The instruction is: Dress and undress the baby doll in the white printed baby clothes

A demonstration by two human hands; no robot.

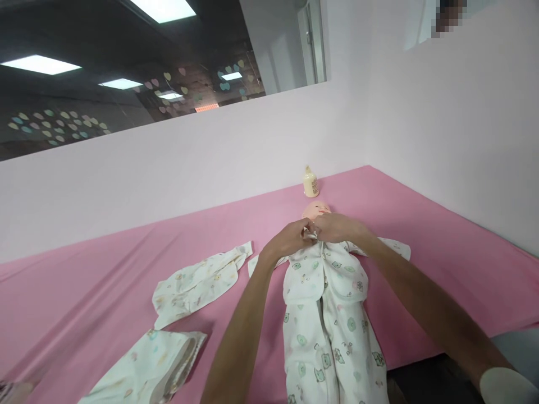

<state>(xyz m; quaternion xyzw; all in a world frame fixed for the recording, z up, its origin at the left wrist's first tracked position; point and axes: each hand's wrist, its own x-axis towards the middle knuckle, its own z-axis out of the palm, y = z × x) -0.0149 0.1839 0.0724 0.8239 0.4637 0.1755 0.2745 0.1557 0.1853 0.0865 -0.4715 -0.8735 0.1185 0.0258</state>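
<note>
A baby doll point(315, 210) lies on its back on a pink-covered table, its head toward the wall. It wears a white printed jacket point(307, 275) and white printed trousers point(309, 350). My left hand point(293, 237) is closed in a pinch at the jacket's collar, just under the doll's chin. Close against it, my right hand point(334, 228) is also pinched on the collar and covers part of the doll's face. Exactly what part of the neckline the fingertips grip is hidden. The jacket's front edges meet at the chest and part lower down.
Left of the doll lie a spread baby top point(197, 286) and a folded printed garment point(143, 367). A cream pump bottle point(310, 183) stands beyond the doll's head. White walls border the pink cover point(105, 269) at the back and right; a dark window is above.
</note>
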